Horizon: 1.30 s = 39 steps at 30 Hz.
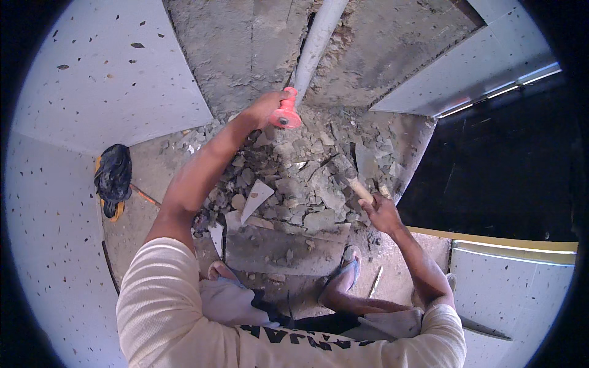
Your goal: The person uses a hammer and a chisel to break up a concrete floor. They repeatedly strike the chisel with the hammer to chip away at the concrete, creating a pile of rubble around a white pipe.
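Note:
My left hand [268, 109] is wrapped round the red hand-guard grip of a chisel [286, 116], held up by the wall close to the lower end of a grey pipe [318, 46]. The chisel's blade is mostly hidden from me. Lower on the right, my right hand [381, 214] grips the wooden handle of a hammer [359, 187]. The hammer's dusty grey head [340, 167] is just above a heap of broken rubble [307, 184], apart from the chisel. White tile shards [257, 199] lie among the pieces.
Speckled tiled walls [110, 67] stand at the left and upper right, beside bare rough wall [245, 49]. A black bag [114, 172] lies at the left. A large dark panel [491, 159] fills the right. My sandalled feet [350, 260] are at the rubble's near edge.

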Available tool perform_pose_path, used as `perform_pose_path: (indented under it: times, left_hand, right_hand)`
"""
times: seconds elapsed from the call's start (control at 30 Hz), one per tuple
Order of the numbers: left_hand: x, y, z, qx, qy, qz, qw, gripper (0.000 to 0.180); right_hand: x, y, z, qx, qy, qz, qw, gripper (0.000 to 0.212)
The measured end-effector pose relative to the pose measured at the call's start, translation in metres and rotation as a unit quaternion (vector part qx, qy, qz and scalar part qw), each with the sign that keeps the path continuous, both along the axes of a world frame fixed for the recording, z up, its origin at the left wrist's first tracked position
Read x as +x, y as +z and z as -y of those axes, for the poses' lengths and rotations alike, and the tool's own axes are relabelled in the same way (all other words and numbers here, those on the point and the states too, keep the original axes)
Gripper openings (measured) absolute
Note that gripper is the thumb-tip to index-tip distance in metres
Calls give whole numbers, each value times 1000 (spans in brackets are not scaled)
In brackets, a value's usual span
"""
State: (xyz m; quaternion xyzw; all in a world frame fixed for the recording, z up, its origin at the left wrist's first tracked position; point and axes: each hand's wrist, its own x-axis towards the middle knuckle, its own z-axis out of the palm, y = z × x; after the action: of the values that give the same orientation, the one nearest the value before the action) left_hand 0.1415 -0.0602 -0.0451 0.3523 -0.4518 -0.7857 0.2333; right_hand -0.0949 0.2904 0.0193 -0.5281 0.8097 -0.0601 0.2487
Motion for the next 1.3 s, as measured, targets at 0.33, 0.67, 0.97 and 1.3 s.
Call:
perform_pose_path:
  times: [0.33,0.67,0.97,1.3]
  left_hand:
    - [33,-60,-4,-530,-364,174,746,34]
    - [0,-22,3,-26,-43,112,992,30]
    - [-15,-27,14,109,-34,-85,990,26]
    - [-3,0,8,133,-68,-140,979,24]
  right_hand:
    - [4,-4,25,-70,69,-11,995,51]
    - [29,18,24,11,4,45,999,52]
    - [49,37,54,-50,35,79,995,44]
    - [103,79,110,-249,82,86,961,39]
